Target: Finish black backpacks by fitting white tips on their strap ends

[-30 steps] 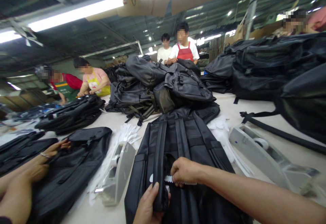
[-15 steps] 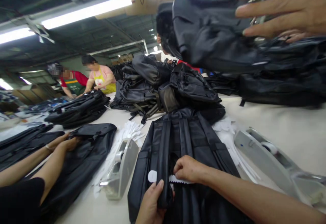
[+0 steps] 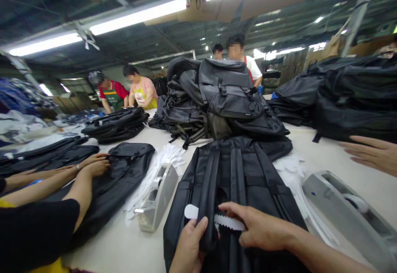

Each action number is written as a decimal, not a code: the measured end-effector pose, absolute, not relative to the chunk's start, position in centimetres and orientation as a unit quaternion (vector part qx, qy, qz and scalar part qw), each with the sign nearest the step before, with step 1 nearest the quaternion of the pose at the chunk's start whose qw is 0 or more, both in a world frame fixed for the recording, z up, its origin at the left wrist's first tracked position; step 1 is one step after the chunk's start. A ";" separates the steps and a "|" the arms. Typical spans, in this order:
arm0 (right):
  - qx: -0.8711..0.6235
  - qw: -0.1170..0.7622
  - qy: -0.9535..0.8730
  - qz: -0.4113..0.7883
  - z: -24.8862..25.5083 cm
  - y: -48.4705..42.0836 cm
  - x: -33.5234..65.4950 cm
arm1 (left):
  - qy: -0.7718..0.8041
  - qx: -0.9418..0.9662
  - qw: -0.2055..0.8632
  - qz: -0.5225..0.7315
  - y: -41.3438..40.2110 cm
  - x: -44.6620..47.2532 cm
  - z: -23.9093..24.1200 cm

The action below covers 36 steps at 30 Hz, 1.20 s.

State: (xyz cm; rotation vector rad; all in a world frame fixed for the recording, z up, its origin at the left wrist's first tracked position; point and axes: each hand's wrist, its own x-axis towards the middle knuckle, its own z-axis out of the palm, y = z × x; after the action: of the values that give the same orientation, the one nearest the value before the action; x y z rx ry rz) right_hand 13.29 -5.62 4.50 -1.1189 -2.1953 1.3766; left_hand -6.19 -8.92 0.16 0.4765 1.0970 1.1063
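Note:
A black backpack lies flat in front of me, straps up. My left hand is wrapped round the lower end of one black shoulder strap. My right hand lies over the bag with its fingers pressed on a white strip with a jagged edge, which crosses behind that strap. The strip's rounded end sticks out to the left of the strap.
A grey tape dispenser stands left of the bag, another to the right, with white paper pieces around. A heap of black backpacks fills the table's middle. A co-worker's hands press a bag at left; another person's hand reaches in at right.
The backpack held up at the top right has landed on the central heap, and that person's hand has dropped to the right edge. My right hand has flattened onto the white strip.

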 end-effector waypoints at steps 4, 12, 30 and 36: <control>-0.386 0.186 -0.830 0.359 4.9 -6.0 13.3 | 0.482 0.222 0.681 0.505 -9.2 -6.2 1.7; -0.300 0.143 -0.892 0.306 6.9 -5.6 12.9 | 0.469 0.218 0.672 0.530 -8.9 -7.3 3.4; -0.167 0.198 -0.965 -0.032 5.1 -2.6 10.9 | 0.460 0.216 0.714 0.483 -7.7 -10.2 2.9; -0.163 0.275 -0.940 0.121 5.9 -2.5 10.4 | 0.464 0.340 0.688 0.441 -7.8 -10.0 3.0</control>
State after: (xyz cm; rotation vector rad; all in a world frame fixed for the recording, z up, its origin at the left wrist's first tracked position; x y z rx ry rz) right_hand 10.42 -2.52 5.95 -0.4378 -2.5258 0.3250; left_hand -9.96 -7.78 3.05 0.7616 1.0389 0.9878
